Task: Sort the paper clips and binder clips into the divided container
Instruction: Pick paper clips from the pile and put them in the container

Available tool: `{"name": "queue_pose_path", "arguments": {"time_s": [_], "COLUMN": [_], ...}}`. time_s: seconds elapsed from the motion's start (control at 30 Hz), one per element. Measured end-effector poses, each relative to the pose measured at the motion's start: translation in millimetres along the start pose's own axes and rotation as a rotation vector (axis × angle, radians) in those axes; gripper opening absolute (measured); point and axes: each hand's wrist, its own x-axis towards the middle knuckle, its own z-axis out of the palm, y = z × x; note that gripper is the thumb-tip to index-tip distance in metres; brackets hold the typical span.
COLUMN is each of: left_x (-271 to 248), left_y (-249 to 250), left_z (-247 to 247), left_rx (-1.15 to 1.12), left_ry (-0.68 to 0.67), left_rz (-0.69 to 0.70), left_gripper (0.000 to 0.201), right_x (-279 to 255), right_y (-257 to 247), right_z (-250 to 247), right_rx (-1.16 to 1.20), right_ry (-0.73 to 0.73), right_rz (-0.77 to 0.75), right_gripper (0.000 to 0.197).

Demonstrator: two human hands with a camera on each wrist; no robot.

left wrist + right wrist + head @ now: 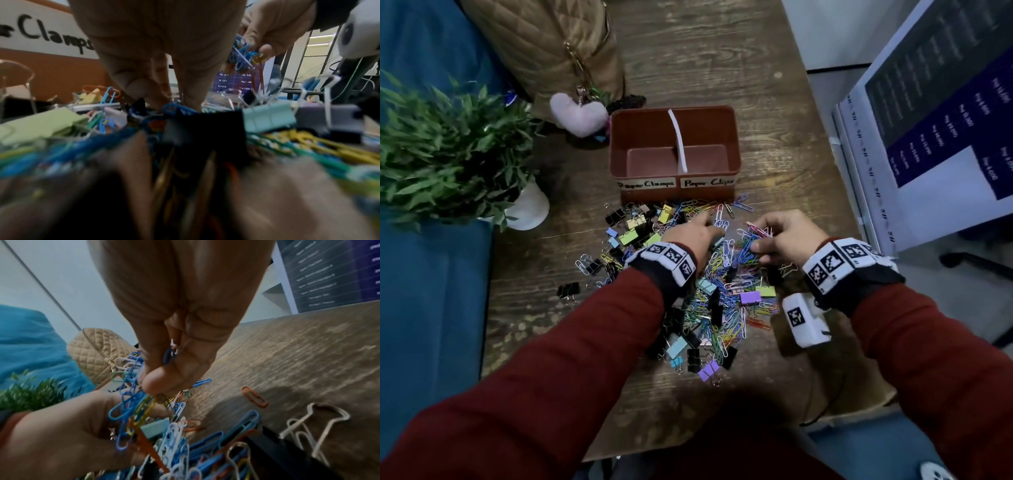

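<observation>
Right hand [787, 236] pinching a tangle of paper clips [131, 404] in its fingers, left hand [697, 234] fingers loosely extended on the pile [719, 298]

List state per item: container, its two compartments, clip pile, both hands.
divided container: upright, open-topped, behind the pile
Paper Clamps compartment: empty
Paper Clips compartment: empty
pile of clips: mixed, unsorted, loose on the table
right hand: pinches a bunch of paper clips, lifted off the pile
left hand: fingers down in the pile; grip unclear
</observation>
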Motion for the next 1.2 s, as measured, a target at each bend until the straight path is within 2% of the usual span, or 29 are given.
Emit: {"name": "queue_pose_path", "arguments": {"time_s": [0.1, 0.2, 0.3, 0.47, 0.73, 0.9, 1.0, 1.1, 1.2], "left_x": [5, 3, -5, -20, -46, -60, -72, -80, -78], "left_y": [-1, -6, -15, -24, -58, -73, -84, -87, -70], "left_z": [-9, -10, -14, -25, -22, -20, -21, -24, -20], "left_rx": [0.037, -0.009, -0.13, -0.438, -0.608, -0.848, -0.72, -0.379, -0.263], "left_ry": [-0.033, -0.039, 0.02, 0.129, 0.173, 0.2, 0.231, 0.182, 0.258], "left_rz": [0.007, 0.019, -0.014, -0.166, -0.401, -0.549, -0.627, -0.682, -0.578], "left_gripper": [0.029, 0.026, 0.025, 0.019, 0.025, 0.019, 0.027, 0.038, 0.041], "right_x": [-1, 1, 3, 7, 14, 10, 12, 21, 37], "right_y": [-4, -6, -9, -16, -11, -25, -54, -92, -121], "right_z": [-4, -5, -6, -2, 3, 5, -3, -10, -6], "right_rx": [0.093, 0.118, 0.126, 0.143, 0.064, 0.087, 0.046, 0.052, 0.05], "right_ry": [-0.012, -0.015, -0.024, -0.026, -0.021, -0.029, -0.022, 0.073, 0.186], "right_rz": [0.021, 0.02, 0.012, 0.007, 0.035, 0.007, -0.115, -0.264, -0.348], "right_gripper": [0.025, 0.023, 0.023, 0.027, 0.028, 0.029, 0.026, 0.025, 0.027]}}
